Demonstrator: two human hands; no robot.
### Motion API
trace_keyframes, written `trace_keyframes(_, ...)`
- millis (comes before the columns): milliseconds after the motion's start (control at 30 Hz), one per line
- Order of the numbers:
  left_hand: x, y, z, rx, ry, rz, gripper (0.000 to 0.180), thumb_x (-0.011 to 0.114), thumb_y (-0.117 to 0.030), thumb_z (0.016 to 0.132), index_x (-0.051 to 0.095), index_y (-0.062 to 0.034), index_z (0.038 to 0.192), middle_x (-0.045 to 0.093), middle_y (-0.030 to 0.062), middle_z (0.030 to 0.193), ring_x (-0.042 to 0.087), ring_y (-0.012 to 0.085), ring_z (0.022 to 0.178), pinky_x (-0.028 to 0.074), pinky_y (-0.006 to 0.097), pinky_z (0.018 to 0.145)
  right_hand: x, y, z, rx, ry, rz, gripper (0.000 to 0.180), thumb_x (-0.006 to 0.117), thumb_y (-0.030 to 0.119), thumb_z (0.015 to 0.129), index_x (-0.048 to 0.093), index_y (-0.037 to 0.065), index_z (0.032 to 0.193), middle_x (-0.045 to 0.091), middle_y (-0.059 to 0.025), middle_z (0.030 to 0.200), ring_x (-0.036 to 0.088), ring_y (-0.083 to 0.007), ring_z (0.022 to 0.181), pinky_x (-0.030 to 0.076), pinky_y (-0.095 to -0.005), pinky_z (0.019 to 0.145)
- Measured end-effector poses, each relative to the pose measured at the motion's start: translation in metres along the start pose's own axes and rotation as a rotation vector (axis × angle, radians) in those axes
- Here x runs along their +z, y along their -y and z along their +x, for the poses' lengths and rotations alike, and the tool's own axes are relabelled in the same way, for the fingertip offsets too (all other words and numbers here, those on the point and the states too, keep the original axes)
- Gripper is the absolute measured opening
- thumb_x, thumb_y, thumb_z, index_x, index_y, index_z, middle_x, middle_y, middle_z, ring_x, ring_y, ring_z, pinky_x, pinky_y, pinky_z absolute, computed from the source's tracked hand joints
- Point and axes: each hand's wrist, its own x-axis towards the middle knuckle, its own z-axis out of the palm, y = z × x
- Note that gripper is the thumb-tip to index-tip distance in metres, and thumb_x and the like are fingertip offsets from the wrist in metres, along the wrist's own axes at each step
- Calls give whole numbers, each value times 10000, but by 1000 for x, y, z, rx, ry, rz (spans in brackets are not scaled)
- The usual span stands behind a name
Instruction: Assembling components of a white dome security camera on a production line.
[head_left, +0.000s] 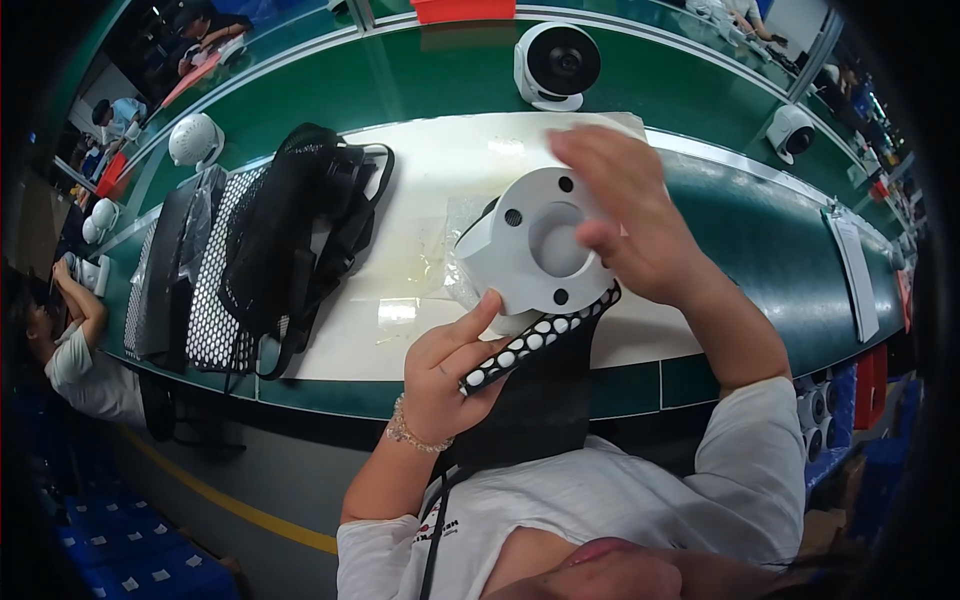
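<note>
A white camera housing [490,254] is held above the table, its flat round base turned up. The base has a round recess and several dark round spots near its rim. My left hand [445,370] is closed on a black strip [537,342] with rows of white round spots, and its index finger touches the housing's lower edge. My right hand [632,215] is over the right side of the base, fingers stretched out and thumb apart, slightly blurred. It covers part of the base; whether it touches the housing I cannot tell.
A white sheet [400,210] covers the middle of the green table. Black mesh material with straps [285,230] and honeycomb sheets [215,320] are piled at left. A white camera with a black front [560,65] stands at the far side. Papers [852,275] lie at right.
</note>
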Motion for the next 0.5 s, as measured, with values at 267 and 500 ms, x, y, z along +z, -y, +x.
trace_keyframes(267,-5,-4,4,237,74,113,212,636,-25,539,627,-33,751,602,141,1059,547,200,541,416,286,493,-51,-10,-7,198,210,318,343,701,156,673,616,51,988,554,-28,772,491,-148,736,369,-267,674)
trace_keyframes(500,-9,-7,6,171,81,105,183,694,7,589,591,0,740,644,147,860,580,207,590,443,264,537,-88,-102,-32,577,-121,-138,217,680,115,642,611,35,831,573,-51,728,534,-194,731,412,-276,676)
